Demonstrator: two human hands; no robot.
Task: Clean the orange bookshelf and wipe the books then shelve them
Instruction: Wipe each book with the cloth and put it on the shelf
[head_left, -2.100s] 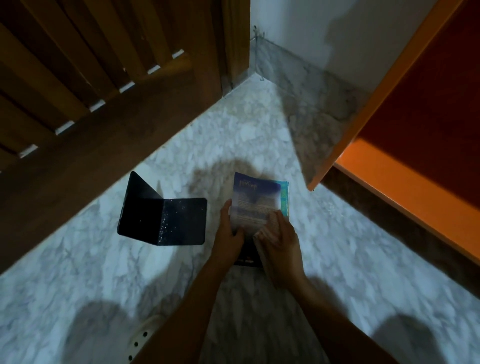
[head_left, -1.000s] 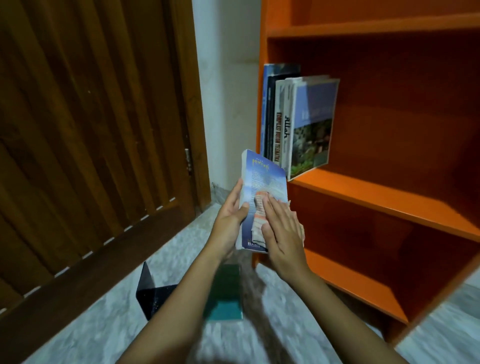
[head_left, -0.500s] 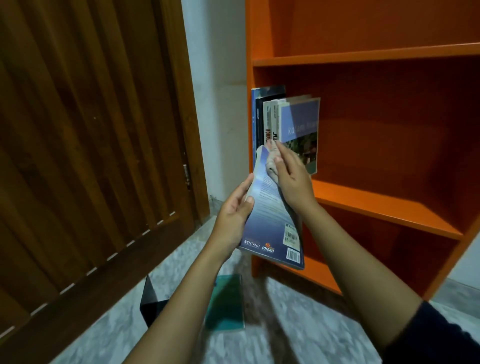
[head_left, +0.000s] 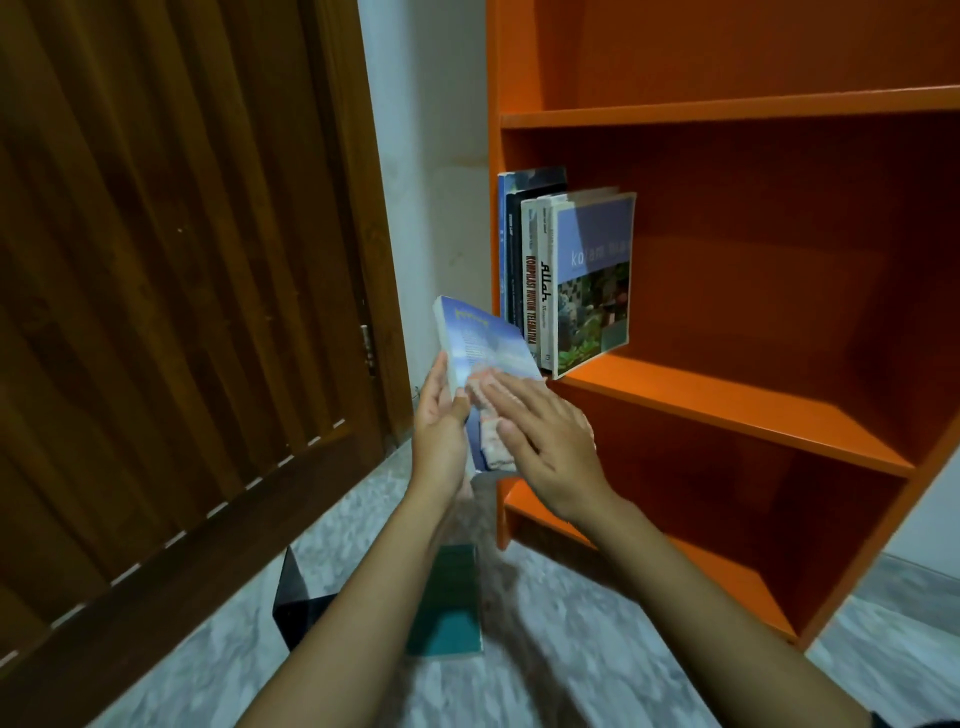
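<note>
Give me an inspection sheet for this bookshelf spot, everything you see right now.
Surface: marble floor, bare shelf board.
Job's things: blue book in hand with a cloth pressed on its cover; shelved books upright at the orange bookshelf left end.
Clutter: teal book and black bookend on the floor.
Grippers: left hand grips the book's edge; right hand flat on the cloth.
Cables: nothing seen.
Surroundings: wooden door, white wall.

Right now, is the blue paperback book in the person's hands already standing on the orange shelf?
No: the blue paperback book is held in the air by the left hand, left of the orange bookshelf.
</note>
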